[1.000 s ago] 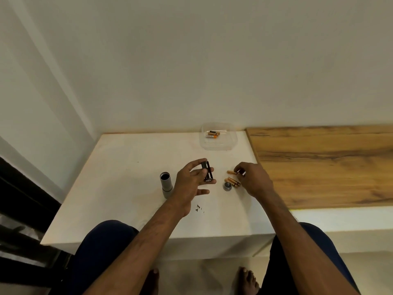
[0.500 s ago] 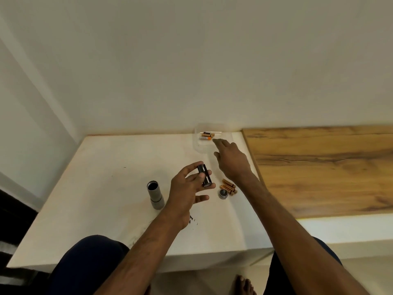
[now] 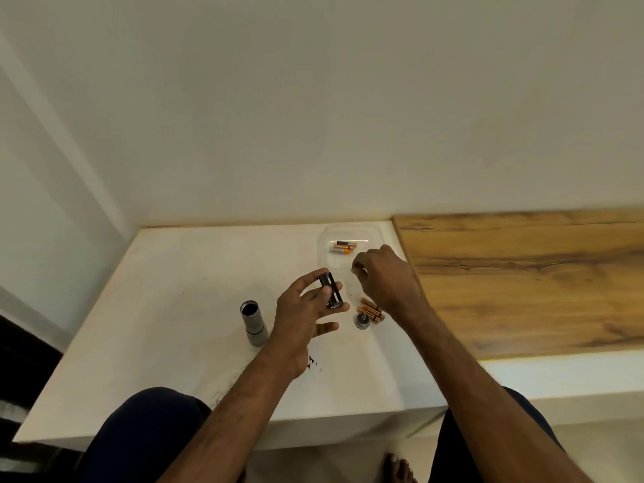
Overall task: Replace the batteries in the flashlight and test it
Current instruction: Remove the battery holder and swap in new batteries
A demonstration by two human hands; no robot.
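My left hand holds a black battery holder between thumb and fingers, above the white table. The grey flashlight body stands upright with its open end up, left of that hand. Its end cap lies on the table beside several loose copper batteries. A clear plastic container at the back holds a few batteries. My right hand hovers at the container's near edge with its fingertips pinched together. Whether they hold a battery is hidden.
A wooden surface adjoins the white table on the right. The wall runs directly behind both. Small dark marks sit on the table near my left wrist. My knees are under the table's front edge.
My right hand left the loose batteries, reached into the container, and has now drawn back a little with its fingers pinched. My left hand has kept hold of the battery holder.
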